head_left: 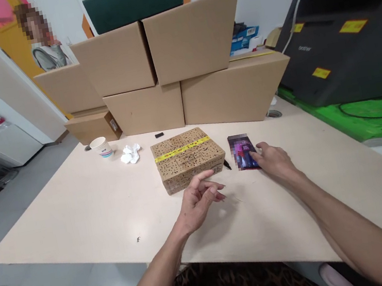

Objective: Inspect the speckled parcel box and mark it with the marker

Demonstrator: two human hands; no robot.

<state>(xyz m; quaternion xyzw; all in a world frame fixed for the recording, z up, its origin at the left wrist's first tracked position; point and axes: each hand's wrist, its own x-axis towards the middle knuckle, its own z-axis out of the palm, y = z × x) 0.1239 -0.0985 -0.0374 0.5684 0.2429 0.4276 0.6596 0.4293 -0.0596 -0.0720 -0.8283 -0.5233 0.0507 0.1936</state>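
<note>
A smartphone (246,153) with a lit, partly blurred screen is on the table. My right hand (275,160) is at its right edge, one digit over the screen and the others curled by its side. My left hand (201,200) hovers in front of a small cardboard box (189,158), holding nothing, with its fingers loosely bent and apart. That box has dark speckled print and yellow tape across its top. Part of a black marker (227,164) shows at the box's right side, and a black cap (159,135) lies behind the box.
A paper cup (102,148) and crumpled white tissue (130,154) are on the table's left (76,207). Large cardboard boxes (144,111) are stacked along the back, with a dark green box (136,0) on top. A person (50,54) stands beyond them. Black equipment (335,38) is at right.
</note>
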